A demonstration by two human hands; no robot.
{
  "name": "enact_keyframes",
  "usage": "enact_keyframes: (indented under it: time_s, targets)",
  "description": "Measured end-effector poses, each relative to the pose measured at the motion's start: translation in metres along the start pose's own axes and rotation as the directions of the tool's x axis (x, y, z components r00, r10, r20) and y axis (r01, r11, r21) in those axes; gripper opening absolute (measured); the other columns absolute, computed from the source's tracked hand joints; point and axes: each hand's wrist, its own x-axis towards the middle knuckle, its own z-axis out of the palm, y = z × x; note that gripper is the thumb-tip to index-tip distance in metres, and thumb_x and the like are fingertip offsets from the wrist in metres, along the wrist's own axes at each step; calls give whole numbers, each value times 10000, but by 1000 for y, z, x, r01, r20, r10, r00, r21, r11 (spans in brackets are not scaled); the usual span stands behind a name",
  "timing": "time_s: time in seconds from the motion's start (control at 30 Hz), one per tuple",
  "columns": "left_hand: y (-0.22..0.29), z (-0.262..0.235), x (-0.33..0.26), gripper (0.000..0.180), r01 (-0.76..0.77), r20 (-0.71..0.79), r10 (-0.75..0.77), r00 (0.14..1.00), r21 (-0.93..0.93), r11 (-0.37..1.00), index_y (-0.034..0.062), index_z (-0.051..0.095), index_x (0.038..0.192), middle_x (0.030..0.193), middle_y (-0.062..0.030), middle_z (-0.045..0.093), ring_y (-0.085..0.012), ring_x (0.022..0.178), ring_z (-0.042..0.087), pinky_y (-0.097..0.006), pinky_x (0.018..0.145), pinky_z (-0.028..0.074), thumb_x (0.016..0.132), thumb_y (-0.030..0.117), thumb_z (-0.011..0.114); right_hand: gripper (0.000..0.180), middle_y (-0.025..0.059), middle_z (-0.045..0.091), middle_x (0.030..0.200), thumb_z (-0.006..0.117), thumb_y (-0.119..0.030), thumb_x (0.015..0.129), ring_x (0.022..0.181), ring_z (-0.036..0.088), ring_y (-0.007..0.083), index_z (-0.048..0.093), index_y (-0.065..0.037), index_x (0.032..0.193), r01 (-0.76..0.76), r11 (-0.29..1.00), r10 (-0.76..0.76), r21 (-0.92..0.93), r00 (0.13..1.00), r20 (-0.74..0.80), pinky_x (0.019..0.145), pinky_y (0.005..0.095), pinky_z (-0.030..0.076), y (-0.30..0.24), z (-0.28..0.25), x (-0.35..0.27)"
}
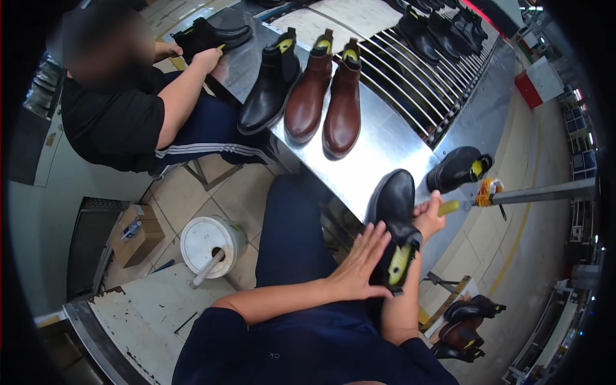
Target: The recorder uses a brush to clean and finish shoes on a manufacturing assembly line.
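Note:
A black ankle boot [393, 204] with a yellow-green lining stands tilted over the table edge in front of me, its toe pointing away. My left hand [360, 264] lies against its near left side, fingers spread and stretched out. On the boot's other side is my right hand [431, 221], fingers closed around a tool with a yellow-green handle [449, 208]. The tool's working end is hidden behind the boot and hand. Another black boot [457, 171] lies just beyond my right hand on the metal table [385, 151].
Upright on the table are a black boot [269, 90] and two brown boots [308, 96]. A co-worker [122, 115] handles a black boot at the left. A rack of rods [410, 80] carries more boots. A white bucket [208, 240] stands on the floor; a metal bar [545, 192] juts in at right.

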Motion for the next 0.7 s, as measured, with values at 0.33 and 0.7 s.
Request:
enact_keyframes:
  time_s: [0.33, 0.7]
  targets:
    - [-9, -110, -30, 776, 117, 81, -128, 989, 128, 985, -57, 477, 1474, 1526, -255, 490, -341, 1408, 508, -373, 1148, 407, 756, -61, 772, 226, -7, 414, 596, 703, -242, 971, 456, 414, 113, 560, -68, 986, -447, 869, 384, 211, 880, 281, 430, 276, 336, -20, -18, -30]
    - [-47, -100, -133, 708, 140, 42, -146, 988, 133, 981, 10, 459, 1496, 1550, -244, 459, -413, 1465, 405, -498, 1223, 314, 873, 83, 787, 222, -13, 425, 570, 659, -257, 997, 439, 427, 104, 581, -50, 983, -631, 720, 508, 287, 762, 402, 410, 272, 358, -28, -27, -22]
